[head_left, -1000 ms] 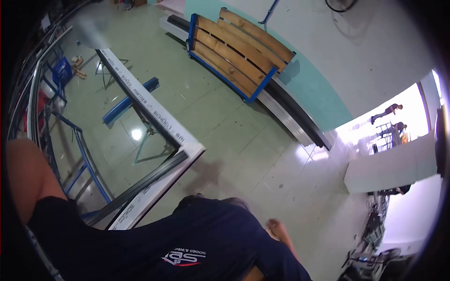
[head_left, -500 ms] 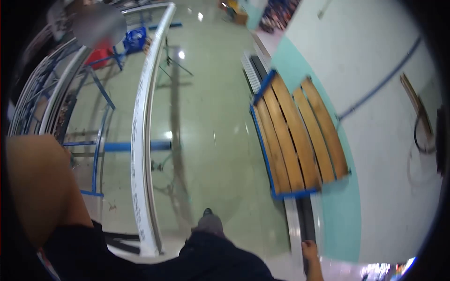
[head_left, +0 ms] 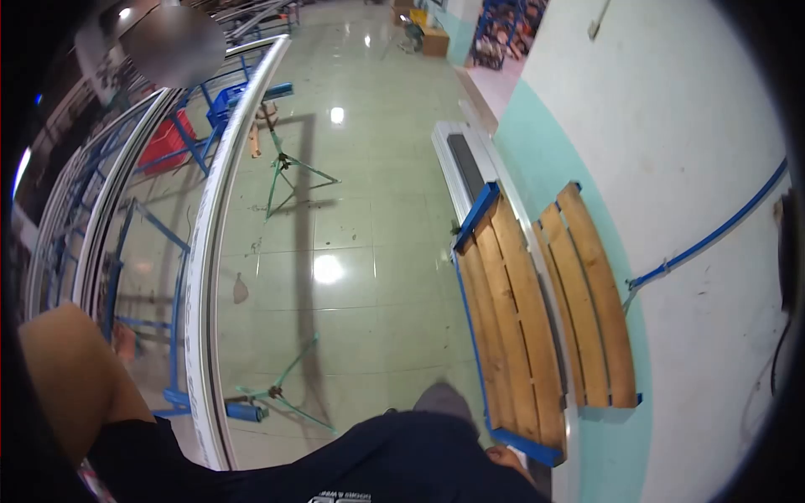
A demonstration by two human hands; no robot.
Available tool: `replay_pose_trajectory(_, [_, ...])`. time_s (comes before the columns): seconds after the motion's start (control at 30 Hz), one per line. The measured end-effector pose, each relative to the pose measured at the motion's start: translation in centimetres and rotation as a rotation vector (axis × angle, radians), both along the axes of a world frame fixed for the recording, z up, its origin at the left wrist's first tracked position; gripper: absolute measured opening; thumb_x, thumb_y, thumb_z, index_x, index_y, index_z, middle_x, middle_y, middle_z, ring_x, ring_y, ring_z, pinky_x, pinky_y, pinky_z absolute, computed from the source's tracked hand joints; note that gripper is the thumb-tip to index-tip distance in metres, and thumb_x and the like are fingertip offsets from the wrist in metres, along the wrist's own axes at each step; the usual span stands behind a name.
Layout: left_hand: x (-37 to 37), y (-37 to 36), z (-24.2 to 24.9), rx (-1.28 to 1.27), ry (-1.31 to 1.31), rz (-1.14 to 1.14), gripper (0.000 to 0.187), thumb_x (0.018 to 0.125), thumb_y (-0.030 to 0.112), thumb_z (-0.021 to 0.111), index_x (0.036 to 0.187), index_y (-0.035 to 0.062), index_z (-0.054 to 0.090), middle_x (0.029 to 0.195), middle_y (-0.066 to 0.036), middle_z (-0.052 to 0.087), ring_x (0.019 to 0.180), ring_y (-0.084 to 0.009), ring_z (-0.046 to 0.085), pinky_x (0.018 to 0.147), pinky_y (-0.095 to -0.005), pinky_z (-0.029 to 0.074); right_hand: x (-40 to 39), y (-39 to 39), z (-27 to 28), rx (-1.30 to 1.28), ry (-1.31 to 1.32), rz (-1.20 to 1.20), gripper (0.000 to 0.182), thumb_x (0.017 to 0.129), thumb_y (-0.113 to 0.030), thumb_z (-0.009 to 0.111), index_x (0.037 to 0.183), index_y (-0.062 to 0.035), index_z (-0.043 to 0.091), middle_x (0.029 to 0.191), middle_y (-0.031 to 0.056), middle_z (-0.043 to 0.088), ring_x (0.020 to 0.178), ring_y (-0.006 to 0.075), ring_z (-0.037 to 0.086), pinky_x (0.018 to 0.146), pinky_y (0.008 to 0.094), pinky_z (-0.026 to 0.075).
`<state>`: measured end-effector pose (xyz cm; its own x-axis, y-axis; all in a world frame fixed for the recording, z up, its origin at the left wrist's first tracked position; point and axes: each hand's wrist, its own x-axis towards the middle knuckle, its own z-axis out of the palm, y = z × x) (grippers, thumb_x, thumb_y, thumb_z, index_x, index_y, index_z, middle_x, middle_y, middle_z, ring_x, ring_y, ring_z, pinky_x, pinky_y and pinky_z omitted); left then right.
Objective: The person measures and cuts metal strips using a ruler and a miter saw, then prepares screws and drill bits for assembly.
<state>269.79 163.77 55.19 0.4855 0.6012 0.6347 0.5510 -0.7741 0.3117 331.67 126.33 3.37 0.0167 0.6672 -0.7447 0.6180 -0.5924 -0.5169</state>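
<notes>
My bent left arm reaches out at the left edge. Beyond its elbow, part of my left hand [head_left: 124, 342] shows beside a blue metal stand [head_left: 178, 314], its fingers mostly hidden. A long white frame profile [head_left: 199, 285] runs lengthwise just right of that arm. Low on the right, my right hand [head_left: 506, 458] is at my side, partly cut off by my dark shirt. It overlaps the near end of a slatted wooden bench [head_left: 524, 323] with blue metal ends. What its fingers do is hidden.
Green-legged tripod stands [head_left: 283, 159] rise from the tiled floor [head_left: 360, 277]. A co-worker [head_left: 172, 42] stands at upper left, near red [head_left: 166, 142] and blue crates [head_left: 222, 105]. A wall [head_left: 671, 168] with a blue pipe [head_left: 713, 247] borders the right. Cardboard boxes [head_left: 433, 42] sit far ahead.
My view has tilted up and moved forward. The bench now lies closer to my right side, and my right hand appears further left. More of the tripods and far floor shows.
</notes>
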Motion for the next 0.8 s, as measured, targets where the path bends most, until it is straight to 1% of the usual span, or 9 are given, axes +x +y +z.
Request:
replay_pose_trajectory(0.03, [0.6,3.3,0.5,0.008,0.011,0.010,0.042,0.109,0.034,0.050,0.131,-0.0010,0.060,0.116,-0.012,0.067,0.101,-0.0236,0.064,0.090,-0.0370,0.051,2.2,-0.3,-6.3,-0.047,0.143,-0.036,0.041,0.095,-0.044,0.070,0.108,-0.0061,0.076,0.096,0.0170,0.078,0.096,0.0308,0.075,0.087,0.0414,0.057])
replay_pose_trajectory(0.07, [1.3,6.5,1.0,0.021,0.012,0.024,0.042,0.109,0.034,0.050,0.131,-0.0009,0.060,0.116,-0.012,0.067,0.101,-0.0237,0.064,0.090,-0.0370,0.052,0.3,2.5,-4.4,0.234,-0.117,0.064,0.038,0.098,-0.042,0.066,0.105,-0.0054,0.076,0.088,0.0171,0.076,0.090,0.0351,0.074,0.084,0.0429,0.057])
replay_pose_trajectory(0.1, [1.7,10.1,1.1,0.032,0.013,0.032,0.042,0.109,0.034,0.050,0.131,-0.0009,0.060,0.116,-0.012,0.067,0.101,-0.0237,0.064,0.090,-0.0371,0.052,1.6,6.0,-6.2,0.192,-0.078,0.151,0.037,0.100,-0.039,0.062,0.108,-0.0060,0.076,0.093,0.0188,0.076,0.092,0.0378,0.073,0.083,0.0440,0.056])
replay_pose_trajectory(0.2, [2.4,22.1,1.4,0.047,-0.001,0.082,0.042,0.109,0.034,0.050,0.131,-0.0007,0.060,0.116,-0.012,0.067,0.101,-0.0237,0.065,0.090,-0.0371,0.052,-2.0,27.1,5.9,0.049,0.022,-0.074,0.041,0.100,-0.039,0.063,0.115,-0.0021,0.075,0.103,0.0202,0.076,0.100,0.0360,0.073,0.087,0.0427,0.055])
replay_pose_trajectory(0.27, [2.5,29.2,2.0,0.064,-0.003,0.119,0.042,0.109,0.034,0.050,0.131,-0.0007,0.061,0.115,-0.011,0.067,0.101,-0.0237,0.065,0.090,-0.0372,0.052,-5.3,43.7,13.0,0.220,-0.097,0.102,0.044,0.098,-0.040,0.067,0.118,-0.0006,0.073,0.106,0.0196,0.076,0.103,0.0340,0.073,0.091,0.0411,0.056])
replay_pose_trajectory(0.33, [2.2,36.0,2.7,0.074,-0.008,0.153,0.042,0.109,0.035,0.051,0.131,-0.0006,0.061,0.115,-0.011,0.067,0.100,-0.0237,0.065,0.090,-0.0372,0.052,-4.9,58.8,8.7,0.410,-0.041,0.247,0.046,0.097,-0.044,0.069,0.119,-0.0032,0.072,0.105,0.0211,0.075,0.097,0.0361,0.072,0.085,0.0429,0.057])
replay_pose_trajectory(0.43, [0.9,46.4,2.5,0.093,-0.017,0.223,0.042,0.109,0.035,0.051,0.130,-0.0004,0.061,0.115,-0.011,0.067,0.100,-0.0237,0.065,0.089,-0.0373,0.052,-10.7,85.3,16.9,0.551,-0.062,0.594,0.048,0.096,-0.042,0.069,0.122,-0.0019,0.069,0.108,0.0194,0.074,0.091,0.0321,0.072,0.081,0.0422,0.056])
replay_pose_trajectory(0.57, [-2.7,61.2,1.2,0.133,0.005,0.284,0.043,0.109,0.035,0.051,0.130,-0.0002,0.061,0.115,-0.011,0.068,0.100,-0.0238,0.065,0.089,-0.0374,0.052,-20.2,112.5,22.7,0.818,-0.088,0.687,0.046,0.095,-0.040,0.068,0.123,-0.0033,0.069,0.108,0.0197,0.074,0.089,0.0332,0.073,0.082,0.0431,0.057])
replay_pose_trajectory(0.8, [-11.0,90.5,5.1,0.265,0.103,0.308,0.043,0.109,0.036,0.051,0.130,0.0001,0.062,0.114,-0.010,0.068,0.099,-0.0238,0.065,0.089,-0.0375,0.052,-21.3,132.0,15.4,0.581,-0.163,0.573,0.052,0.094,-0.052,0.067,0.116,-0.0051,0.071,0.094,0.0199,0.073,0.088,0.0390,0.070,0.080,0.0484,0.055])
